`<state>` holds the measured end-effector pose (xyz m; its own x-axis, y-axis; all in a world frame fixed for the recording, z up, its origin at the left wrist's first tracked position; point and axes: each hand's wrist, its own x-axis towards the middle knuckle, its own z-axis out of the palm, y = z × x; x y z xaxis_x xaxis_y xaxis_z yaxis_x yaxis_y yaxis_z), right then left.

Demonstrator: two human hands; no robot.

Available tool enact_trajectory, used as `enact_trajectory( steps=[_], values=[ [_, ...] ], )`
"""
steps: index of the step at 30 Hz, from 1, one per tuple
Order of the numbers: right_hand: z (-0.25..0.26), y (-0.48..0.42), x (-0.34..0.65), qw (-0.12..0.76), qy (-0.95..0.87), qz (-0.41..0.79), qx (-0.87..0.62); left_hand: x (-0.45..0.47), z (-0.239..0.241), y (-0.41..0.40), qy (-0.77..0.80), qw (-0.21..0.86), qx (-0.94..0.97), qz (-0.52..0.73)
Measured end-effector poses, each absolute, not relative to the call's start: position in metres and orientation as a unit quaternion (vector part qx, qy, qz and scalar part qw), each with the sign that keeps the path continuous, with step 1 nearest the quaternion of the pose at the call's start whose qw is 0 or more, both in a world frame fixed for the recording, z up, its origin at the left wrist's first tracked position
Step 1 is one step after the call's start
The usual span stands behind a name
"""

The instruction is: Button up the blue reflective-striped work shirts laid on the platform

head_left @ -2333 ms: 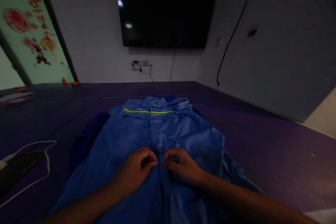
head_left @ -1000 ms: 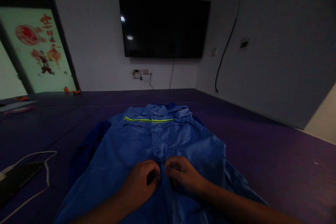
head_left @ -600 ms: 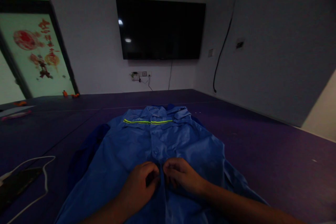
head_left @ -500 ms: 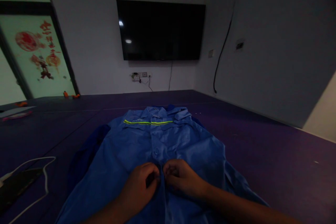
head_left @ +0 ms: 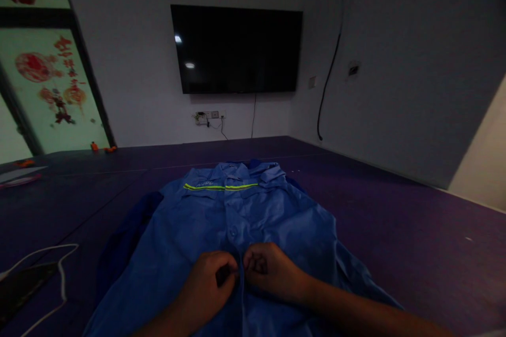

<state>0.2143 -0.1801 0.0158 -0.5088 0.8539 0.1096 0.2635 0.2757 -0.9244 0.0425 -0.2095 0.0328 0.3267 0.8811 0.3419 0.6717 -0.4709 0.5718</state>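
Note:
A blue work shirt [head_left: 245, 216] with a yellow-green stripe across the chest lies flat on the purple surface [head_left: 395, 221], collar away from me. My left hand [head_left: 209, 287] and my right hand [head_left: 266, 271] meet at the shirt's front opening below a button. Both hands are curled, each pinching one edge of the cloth at the centre line. What lies between the fingertips is too dark to make out.
A dark phone [head_left: 19, 287] with a white cable [head_left: 59, 268] lies at the left near me. A black screen [head_left: 237, 48] hangs on the far wall above a socket. A glass door [head_left: 47, 89] with red paper cut-outs stands at the left.
Both hands have stayed pinched at the shirt's front opening, sliding slightly nearer to me. The view has tilted a little, showing more of the wall.

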Motion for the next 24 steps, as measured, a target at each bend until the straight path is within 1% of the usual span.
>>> enact_trajectory(
  steps=[17,24],
  values=[
    [0.0154,-0.1802,0.2149,0.297,-0.759,0.423,-0.397,0.0419,0.0325,-0.2092,0.490,0.158,0.797,0.315],
    [0.0140,-0.1802,0.2154,0.286,-0.768,0.417,-0.392,0.0411,0.0341,-0.2096,0.497,0.185,0.792,0.302]
  ],
)
